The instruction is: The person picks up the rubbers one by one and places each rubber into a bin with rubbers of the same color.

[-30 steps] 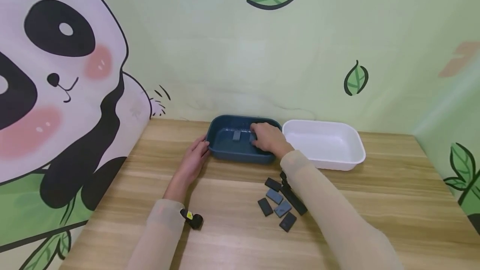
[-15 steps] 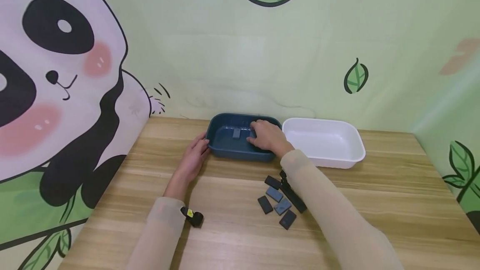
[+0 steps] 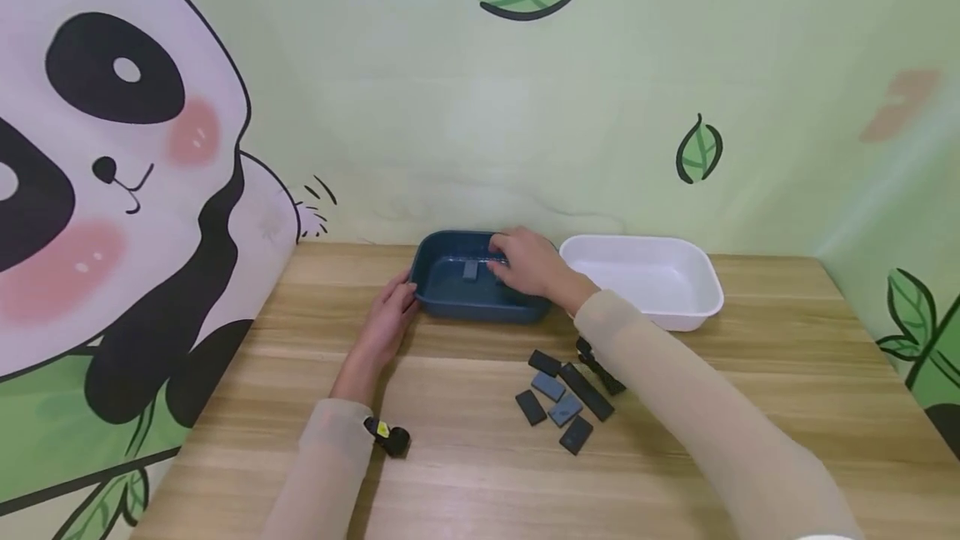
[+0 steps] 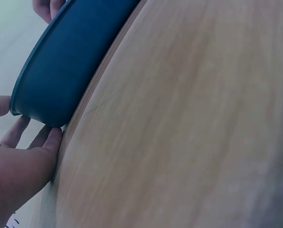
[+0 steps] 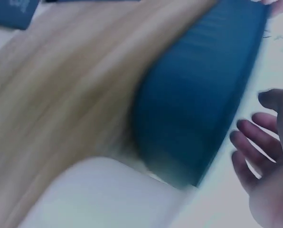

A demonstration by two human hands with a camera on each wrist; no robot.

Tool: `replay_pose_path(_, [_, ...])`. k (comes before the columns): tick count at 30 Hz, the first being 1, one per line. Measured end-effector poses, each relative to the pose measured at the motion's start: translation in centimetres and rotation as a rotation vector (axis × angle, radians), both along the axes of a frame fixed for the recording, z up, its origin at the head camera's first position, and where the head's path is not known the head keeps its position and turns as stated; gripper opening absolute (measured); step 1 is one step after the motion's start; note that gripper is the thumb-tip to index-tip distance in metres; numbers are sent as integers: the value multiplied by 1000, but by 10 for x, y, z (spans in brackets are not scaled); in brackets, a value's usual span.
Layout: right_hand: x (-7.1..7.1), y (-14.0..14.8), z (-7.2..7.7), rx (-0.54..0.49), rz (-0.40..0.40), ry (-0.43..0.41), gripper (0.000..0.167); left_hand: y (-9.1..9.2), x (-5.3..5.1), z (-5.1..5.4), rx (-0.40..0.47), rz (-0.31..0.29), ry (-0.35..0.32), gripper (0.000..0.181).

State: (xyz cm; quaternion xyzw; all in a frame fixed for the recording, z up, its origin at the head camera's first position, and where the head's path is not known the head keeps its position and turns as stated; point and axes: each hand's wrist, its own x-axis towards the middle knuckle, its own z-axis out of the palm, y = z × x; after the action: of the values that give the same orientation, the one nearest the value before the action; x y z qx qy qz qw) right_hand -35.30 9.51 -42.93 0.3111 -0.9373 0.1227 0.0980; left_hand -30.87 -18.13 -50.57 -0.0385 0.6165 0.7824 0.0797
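Left hand (image 3: 385, 323), fingers loose, touches the blue tray (image 3: 472, 310) (grey block (image 3: 470, 271) inside) at nine o'clock; right hand (image 3: 529, 263), fingers apart, hovers above three.

left hand (image 3: 386, 323) — touching blue bin (image 3: 480, 310) | right hand (image 3: 531, 262) — over it

A lane up the middle, tight at the tubs.
From here, a hand could slide over the table (image 3: 457, 457) between the left sleeve (image 3: 330, 457) and the scattered blocks (image 3: 576, 435) to the blue tub's (image 3: 480, 309) near side; its left half lies open from above. The left hand (image 3: 387, 319) bars its left end, the right hand (image 3: 531, 263) its right half, the wall (image 3: 420, 107) the far side.
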Motion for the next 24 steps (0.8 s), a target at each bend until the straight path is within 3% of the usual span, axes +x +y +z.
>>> replay_pose_path(4, [20, 9, 23, -69, 104, -111, 21, 0, -4, 1, 6, -4, 21, 58])
replay_pose_path(7, [37, 20, 30, -93, 157, -159, 20, -1, -7, 2, 6, -10, 34, 59])
replay_pose_path(17, [104, 49, 6, -72, 299, -231, 17, -3, 0, -4, 3, -22, 25, 58])
replay_pose_path(24, [138, 65, -13, 2, 359, -277, 19, -1, 0, -3, 1, -1, 10, 59])
